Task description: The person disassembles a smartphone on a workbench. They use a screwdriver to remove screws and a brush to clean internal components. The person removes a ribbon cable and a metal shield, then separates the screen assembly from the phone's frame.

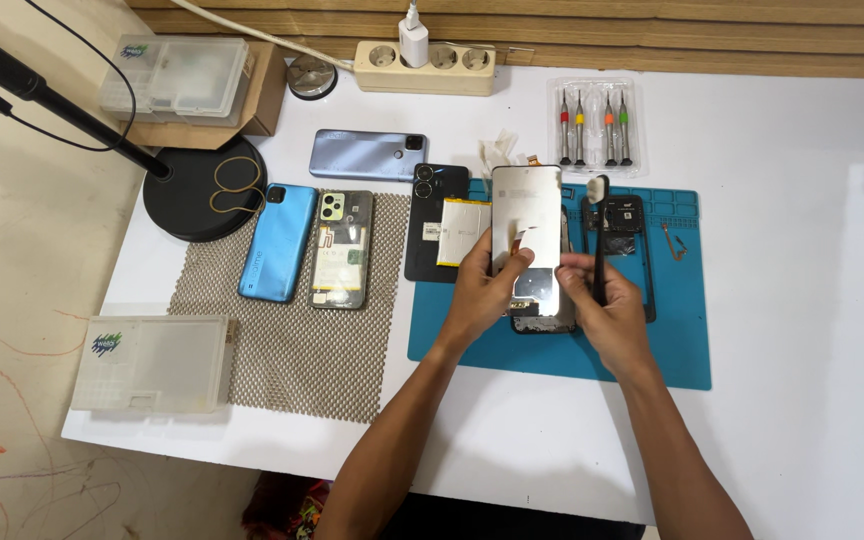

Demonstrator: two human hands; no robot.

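Two hands held a phone screen and a brush over the blue mat.

The left hand gripped the screen above the blue mat; it stood long-way up, top pointing away. The right hand was closed around a brush. A loose pinch might have dropped the screen.

Left hand, right hand: bare, no rings seen. Forearms unsleeved. No watch, seemingly.
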